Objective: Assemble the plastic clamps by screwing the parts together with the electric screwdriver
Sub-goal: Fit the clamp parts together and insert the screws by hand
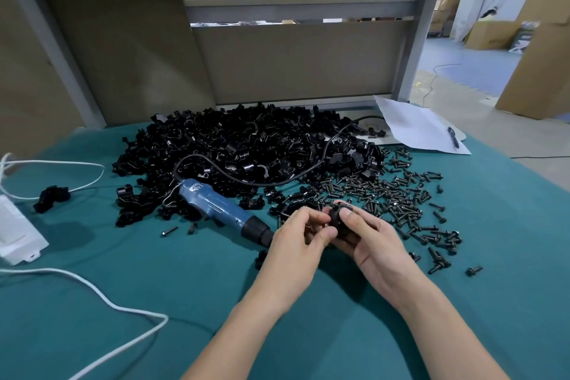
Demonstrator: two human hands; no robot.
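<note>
A black plastic clamp (338, 217) sits between both hands just above the green cloth. My right hand (367, 241) cradles it from below with fingers curled round it. My left hand (300, 234) pinches its left side with thumb and fingers. The blue electric screwdriver (220, 208) lies on the cloth to the left, its black tip reaching behind my left hand. A big heap of black clamp parts (246, 151) fills the back of the table. Several black screws (401, 201) lie scattered on the right.
The screwdriver's black cable (308, 167) loops over the heap. A white box (17, 231) and white cord (101, 296) lie at the left. One assembled black clamp (51, 196) rests near it. White paper (416, 127) with a pen (452, 136) lies at the back right.
</note>
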